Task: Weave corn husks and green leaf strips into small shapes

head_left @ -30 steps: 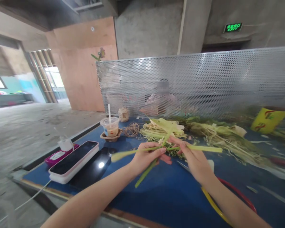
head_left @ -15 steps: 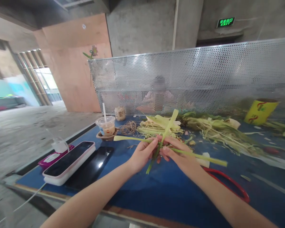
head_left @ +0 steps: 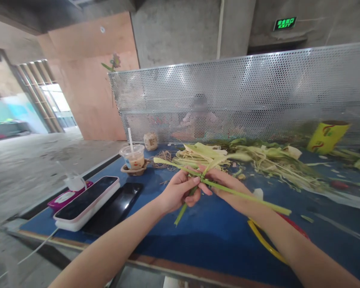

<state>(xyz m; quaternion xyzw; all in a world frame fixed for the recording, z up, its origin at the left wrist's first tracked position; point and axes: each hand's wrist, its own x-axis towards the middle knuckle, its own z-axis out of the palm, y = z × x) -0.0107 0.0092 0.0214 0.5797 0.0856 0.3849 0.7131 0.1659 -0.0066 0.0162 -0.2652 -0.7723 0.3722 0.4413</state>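
Where strips cross, left hand [head_left: 180, 191] and right hand [head_left: 225, 186] pinch leaf strips [head_left: 246, 196]

A green sign [head_left: 285, 23] high on the concrete wall seems to read "EXIT".

Matt blue tabletop [head_left: 216, 244]; perforated metal screen [head_left: 258, 92]; glossy phone [head_left: 115, 208]

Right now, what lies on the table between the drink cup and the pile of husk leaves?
Head view: a small tangle of brown twine lies between the drink cup and the husk pile, on the blue table.
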